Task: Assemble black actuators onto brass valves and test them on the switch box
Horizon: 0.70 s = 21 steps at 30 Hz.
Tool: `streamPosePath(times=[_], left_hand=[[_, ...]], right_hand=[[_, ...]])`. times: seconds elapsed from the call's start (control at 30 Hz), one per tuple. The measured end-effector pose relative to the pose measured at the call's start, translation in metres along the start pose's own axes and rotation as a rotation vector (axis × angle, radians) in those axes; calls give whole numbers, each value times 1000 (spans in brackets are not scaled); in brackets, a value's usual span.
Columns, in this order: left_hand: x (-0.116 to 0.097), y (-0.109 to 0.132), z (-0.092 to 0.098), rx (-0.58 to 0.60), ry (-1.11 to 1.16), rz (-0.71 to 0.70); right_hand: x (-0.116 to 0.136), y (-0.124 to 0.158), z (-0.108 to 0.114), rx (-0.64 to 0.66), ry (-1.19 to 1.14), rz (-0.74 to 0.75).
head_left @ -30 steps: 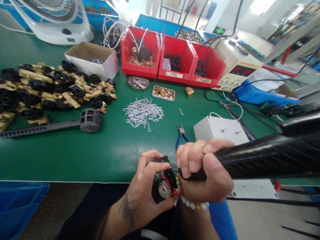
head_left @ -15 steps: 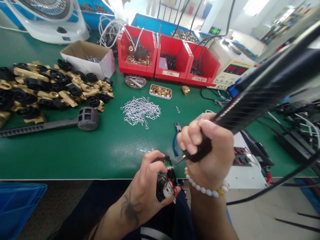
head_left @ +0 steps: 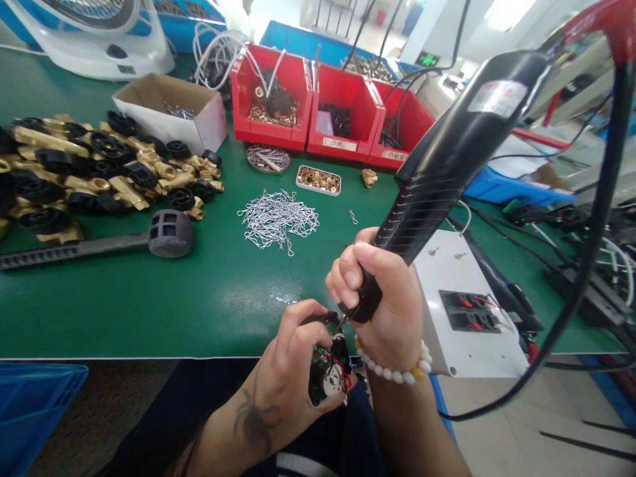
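Note:
My left hand (head_left: pixel 293 358) is closed around a small black housing (head_left: pixel 325 377) with a round silver motor, red and black wires and part of a green circuit board. It holds this housing just beyond the table's front edge. In my right hand (head_left: pixel 387 298) is a black electric screwdriver (head_left: pixel 432 179), gripped low on its body and slanting up to the right. Its thin bit (head_left: pixel 342 322) points down into the upper part of the housing. Whether the tip sits on a screw is too small to tell. Fingers cover much of the housing.
A pile of silver cotter pins (head_left: pixel 278 218) lies ahead on the green table (head_left: pixel 218 298). Brass fittings (head_left: pixel 129 192) and a black mallet (head_left: pixel 169 235) lie left. Red bins (head_left: pixel 271 136) line the back. A white panel (head_left: pixel 437 265) and the screwdriver's cable (head_left: pixel 591 258) are at right.
My right hand has moved left and slightly down, bringing the screwdriver bit from beside the housing into it. The screwdriver stands more upright. The blue-handled pliers are now hidden behind my right hand.

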<state>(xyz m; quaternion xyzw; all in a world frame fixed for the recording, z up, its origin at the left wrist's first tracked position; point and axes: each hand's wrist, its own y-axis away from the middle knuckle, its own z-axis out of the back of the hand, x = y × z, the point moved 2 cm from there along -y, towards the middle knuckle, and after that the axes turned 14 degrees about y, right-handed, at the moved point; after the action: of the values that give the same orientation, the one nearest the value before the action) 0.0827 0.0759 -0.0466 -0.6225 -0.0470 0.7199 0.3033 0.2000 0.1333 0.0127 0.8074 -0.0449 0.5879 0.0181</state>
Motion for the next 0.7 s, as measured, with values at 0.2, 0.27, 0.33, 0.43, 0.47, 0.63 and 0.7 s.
streamPosePath(times=[0.2,0.27,0.33,0.43,0.47,0.63,0.7], left_hand=[[0,1,0,21,-13,19],[-1,0,1,28,-12,23],[-1,-1,1,33,-13,28],[0,-3,1,38,-4,39],[0,-4,0,36,-2,42],[-1,-4,0,47,-1,42],[-2,-3,0,58,-2,49]], right_hand=[[-1,1,-1,11,15,-24],[-1,0,-1,20,16,-37],[-1,0,0,31,22,-44],[-1,-1,-1,45,50,-50],[0,-2,-1,47,59,-54],[2,-4,-2,63,98,-76],[2,-4,-2,73,105,-83]])
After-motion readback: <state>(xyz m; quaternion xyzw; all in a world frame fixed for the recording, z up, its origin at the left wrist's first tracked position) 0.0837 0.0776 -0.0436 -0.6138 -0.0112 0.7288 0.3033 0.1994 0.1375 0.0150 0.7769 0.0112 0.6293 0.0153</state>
